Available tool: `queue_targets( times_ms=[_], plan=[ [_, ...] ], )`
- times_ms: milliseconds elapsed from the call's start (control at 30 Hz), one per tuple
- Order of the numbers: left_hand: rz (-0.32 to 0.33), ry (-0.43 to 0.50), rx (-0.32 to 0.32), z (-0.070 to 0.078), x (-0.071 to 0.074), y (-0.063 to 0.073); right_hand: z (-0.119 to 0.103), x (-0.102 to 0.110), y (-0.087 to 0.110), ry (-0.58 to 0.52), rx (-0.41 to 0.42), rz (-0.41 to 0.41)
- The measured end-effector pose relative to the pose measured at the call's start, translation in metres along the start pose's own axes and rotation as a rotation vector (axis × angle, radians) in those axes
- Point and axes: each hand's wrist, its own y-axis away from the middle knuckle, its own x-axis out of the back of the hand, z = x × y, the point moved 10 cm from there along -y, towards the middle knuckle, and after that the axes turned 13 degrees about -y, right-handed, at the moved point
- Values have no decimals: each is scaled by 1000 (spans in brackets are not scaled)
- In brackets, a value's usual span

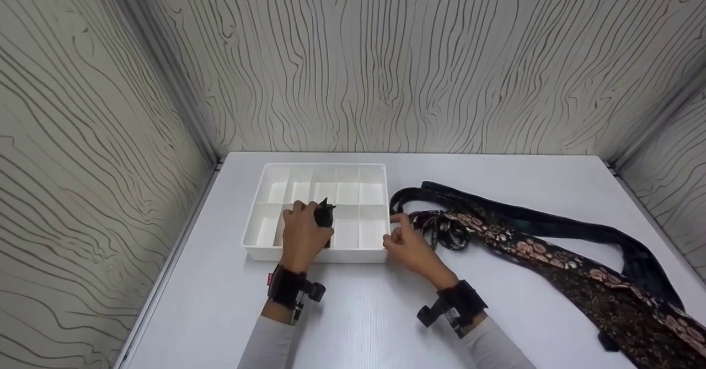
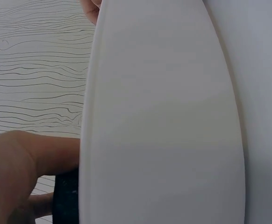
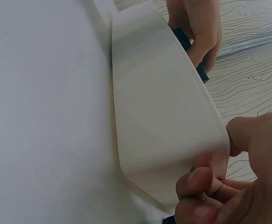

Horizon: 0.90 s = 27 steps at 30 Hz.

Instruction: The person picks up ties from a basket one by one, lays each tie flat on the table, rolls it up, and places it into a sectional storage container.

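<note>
Sleeves (image 1: 267, 344) lie nearest; ahead, the left hand (image 1: 303, 235) grips a roll (image 1: 325, 214), the tray (image 1: 356, 256) beneath that hand, while the right hand (image 1: 412, 249) pinches the tray's near corner, ties (image 1: 532, 246) lying just to this hand's right.

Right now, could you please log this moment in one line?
left hand: holds dark fabric bundle; right hand: grips white rectangular divided tray; long floral fabric: right of tray
</note>
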Motion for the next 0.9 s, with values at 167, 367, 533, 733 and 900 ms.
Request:
queue_targets(
  times_ms=[167,367,533,733,900],
  plan=[
    [-8,-41,-18,-1,-2,-1,1,-2,0,-2,-3,-10],
    [-89,0,-37,-4,-4,2,1,-1,0,-15,-9,-6],
    [-141,40,-41,-3,0,5,1,1,0,-13,-2,-9],
    [-116,-20,-104,3,-1,2,0,2,2,17,23,-26],
    [-150,15,-77,-2,-6,0,2,3,7,60,42,-68]
  ],
)
